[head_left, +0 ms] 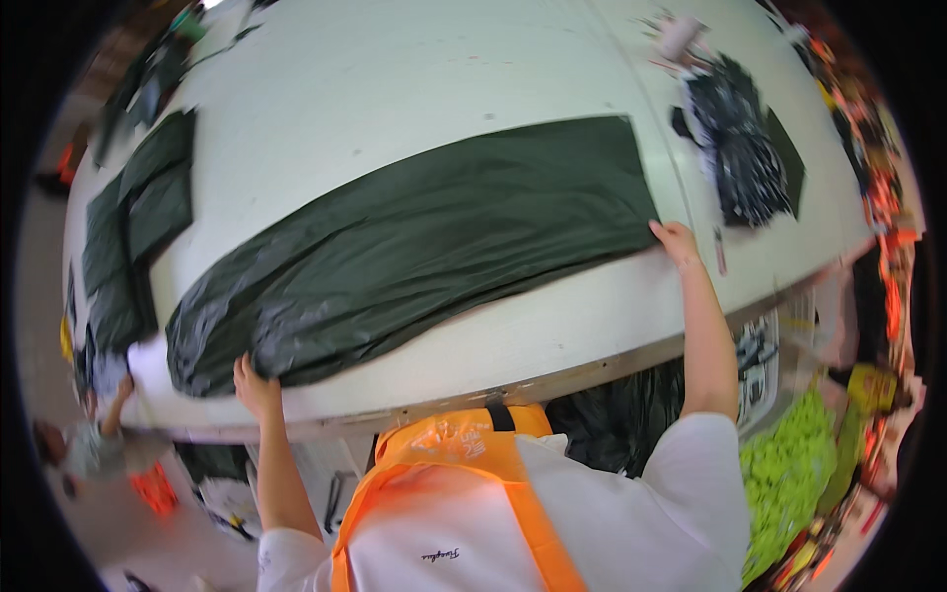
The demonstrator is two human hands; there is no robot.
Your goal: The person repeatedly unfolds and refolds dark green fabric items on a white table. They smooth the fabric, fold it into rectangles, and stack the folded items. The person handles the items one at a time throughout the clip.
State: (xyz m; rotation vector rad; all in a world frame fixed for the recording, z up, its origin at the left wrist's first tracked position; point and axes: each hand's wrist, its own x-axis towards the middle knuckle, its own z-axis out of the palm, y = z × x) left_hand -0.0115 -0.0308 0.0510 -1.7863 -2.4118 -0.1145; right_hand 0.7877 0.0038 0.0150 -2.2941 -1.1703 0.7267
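A long dark green piece of fabric (424, 237) lies stretched across the white table (414, 89) in front of me, wrinkled toward its rounded left end and flatter toward its straight right end. My left hand (258, 390) is closed on its near edge at the lower left. At the near right corner, my right hand (676, 243) pinches the fabric between thumb and fingers. Both arms are spread wide, and the fabric spans the distance between my hands.
Folded dark green pieces (138, 227) are heaped at the left. Rightward lie a bundle of black plastic (745, 148), a thin pen-like stick (720, 251) and a white roll (681, 37). A co-worker (89, 449) is at lower left; a lime-green pile (789, 469) sits below right.
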